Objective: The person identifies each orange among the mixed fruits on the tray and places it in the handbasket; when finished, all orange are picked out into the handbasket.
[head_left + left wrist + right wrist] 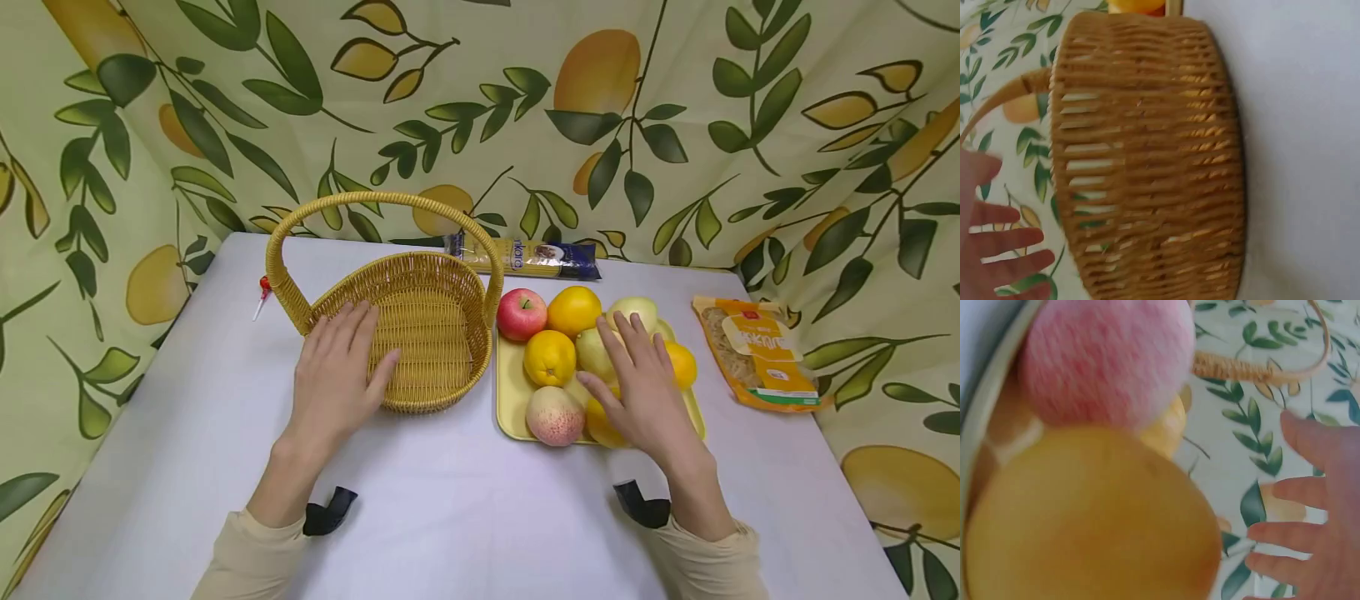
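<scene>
My left hand [333,371] hovers at the near left rim of a woven wicker basket [426,407] with a tall arched handle, its fingers straight and gripping nothing. The inside of the basket is bare. In the left wrist view the basket's slatted side [1147,156] fills the middle, with the spread fingers [1013,237] apart from it. My right hand [645,392], fingers spread, is over a yellow tray [512,417] of fruit, partly hiding it. On the tray are a red apple [521,315], a speckled peach [555,417], several oranges [550,358] and pale yellow-green fruits [596,352].
A pack of spaghetti [536,257] lies along the back edge of the white-covered table [480,508]. An orange-and-clear food bag [757,354] is to the right of the tray. On the left lies a red lollipop [264,287]. Leaf-patterned cloth [480,108] hangs behind.
</scene>
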